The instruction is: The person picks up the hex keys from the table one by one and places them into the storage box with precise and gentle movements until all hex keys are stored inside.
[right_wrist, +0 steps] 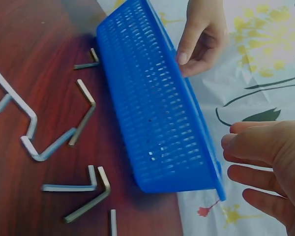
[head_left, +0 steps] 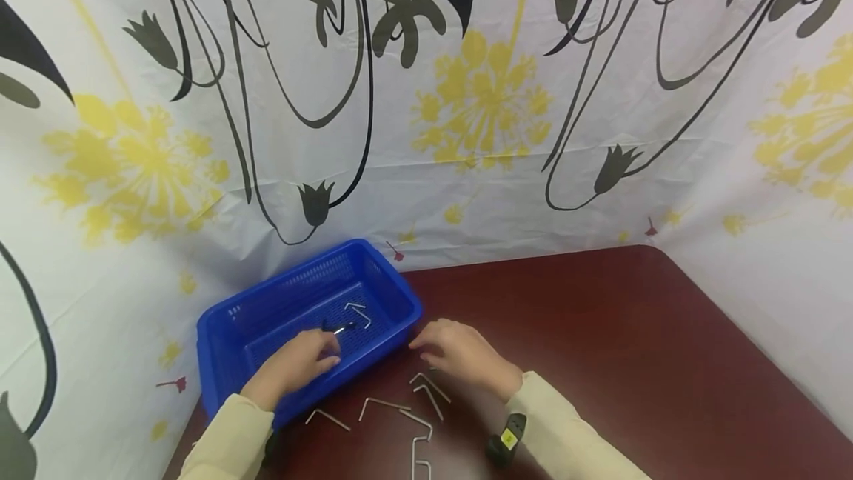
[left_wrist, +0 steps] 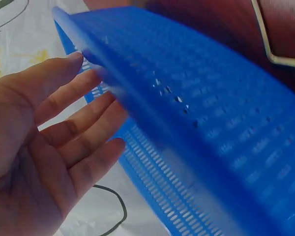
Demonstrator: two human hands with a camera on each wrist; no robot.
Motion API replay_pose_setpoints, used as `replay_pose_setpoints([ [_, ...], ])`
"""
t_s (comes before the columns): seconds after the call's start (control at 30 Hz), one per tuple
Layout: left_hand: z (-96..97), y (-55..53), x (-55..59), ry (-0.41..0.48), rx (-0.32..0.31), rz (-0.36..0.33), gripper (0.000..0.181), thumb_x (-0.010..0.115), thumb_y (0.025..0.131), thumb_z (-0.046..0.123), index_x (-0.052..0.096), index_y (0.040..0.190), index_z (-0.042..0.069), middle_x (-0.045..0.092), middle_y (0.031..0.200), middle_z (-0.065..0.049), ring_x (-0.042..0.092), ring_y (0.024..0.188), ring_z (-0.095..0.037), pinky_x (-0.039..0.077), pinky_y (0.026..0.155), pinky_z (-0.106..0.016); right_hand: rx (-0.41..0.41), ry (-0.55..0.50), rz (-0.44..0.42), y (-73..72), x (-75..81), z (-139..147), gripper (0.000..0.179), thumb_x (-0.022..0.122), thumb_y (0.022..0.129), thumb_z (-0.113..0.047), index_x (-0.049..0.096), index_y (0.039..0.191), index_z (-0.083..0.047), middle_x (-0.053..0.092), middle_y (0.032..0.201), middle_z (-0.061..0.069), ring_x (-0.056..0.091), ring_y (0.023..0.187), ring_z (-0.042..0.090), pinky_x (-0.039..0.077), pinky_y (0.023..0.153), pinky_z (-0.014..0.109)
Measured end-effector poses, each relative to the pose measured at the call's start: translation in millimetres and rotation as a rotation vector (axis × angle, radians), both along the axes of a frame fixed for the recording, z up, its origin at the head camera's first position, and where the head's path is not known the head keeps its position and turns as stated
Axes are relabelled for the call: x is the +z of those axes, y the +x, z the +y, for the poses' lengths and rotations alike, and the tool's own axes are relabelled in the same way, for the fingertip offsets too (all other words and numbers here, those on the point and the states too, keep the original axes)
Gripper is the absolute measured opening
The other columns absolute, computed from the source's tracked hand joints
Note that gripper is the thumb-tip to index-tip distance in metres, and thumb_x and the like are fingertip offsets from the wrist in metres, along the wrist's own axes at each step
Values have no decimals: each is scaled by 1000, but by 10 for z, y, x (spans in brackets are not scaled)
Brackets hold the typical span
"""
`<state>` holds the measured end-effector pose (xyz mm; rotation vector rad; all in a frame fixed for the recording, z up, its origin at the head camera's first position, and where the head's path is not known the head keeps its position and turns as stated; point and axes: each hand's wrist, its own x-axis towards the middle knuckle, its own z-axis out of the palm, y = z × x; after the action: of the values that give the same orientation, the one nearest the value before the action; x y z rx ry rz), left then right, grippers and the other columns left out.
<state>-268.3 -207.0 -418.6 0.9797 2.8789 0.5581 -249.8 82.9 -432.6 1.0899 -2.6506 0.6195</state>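
A blue perforated plastic basket (head_left: 293, 310) stands at the table's left. My left hand (head_left: 296, 365) reaches over its near rim, and in the left wrist view the loosely extended fingers (left_wrist: 83, 130) lie right at the rim. My right hand (head_left: 466, 354) hovers off the basket's right end, fingers slightly bent, nothing between them. Inside the basket lie a few L-shaped hex keys (head_left: 363, 316) and a small dark-handled item (head_left: 345, 327). Several more silver hex keys (right_wrist: 83, 122) are scattered on the table in front of the basket.
The dark red table (head_left: 566, 332) extends to the right. White cloth (head_left: 400, 198) with flower prints hangs behind it and at both sides. A black band with a yellow label (head_left: 509, 438) sits at my right sleeve.
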Motion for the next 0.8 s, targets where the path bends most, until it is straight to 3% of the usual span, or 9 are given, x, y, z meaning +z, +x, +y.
replay_pose_setpoints([
  [0.13,8,127,-54,16,5,16,8,66,82,9,64,87,3,62,82,-3,60,78,-22,49,70,-37,11,7,-23,113,-129,28,19,67,80,-14,71,98,-18,63,90,-7,56,86,9,46,75,23],
  [0.3,29,281,-90,31,90,18,19,65,82,4,63,100,-2,65,95,-11,61,90,-29,47,80,-42,39,49,-60,276,-336,63,17,68,79,-14,71,95,-19,63,86,-9,55,82,6,46,71,21],
  [0.43,47,337,-121,42,140,36,27,64,83,3,61,109,-2,63,104,-15,59,99,-32,44,86,-45,63,81,-94,389,-498,93,15,69,78,-14,71,92,-17,61,84,-10,54,79,3,45,68,19],
  [0.67,43,412,-207,72,178,159,29,65,82,2,63,110,3,64,104,-13,60,97,-31,46,82,-45,132,80,-102,588,-684,72,9,72,75,-19,71,84,-21,57,81,-15,51,76,-2,42,66,12],
  [0.8,33,451,-228,74,196,163,29,65,82,3,63,111,5,64,104,-12,60,96,-31,46,81,-45,157,99,-97,664,-750,17,8,73,74,-26,71,82,-24,54,77,-17,47,72,-5,38,64,8],
])
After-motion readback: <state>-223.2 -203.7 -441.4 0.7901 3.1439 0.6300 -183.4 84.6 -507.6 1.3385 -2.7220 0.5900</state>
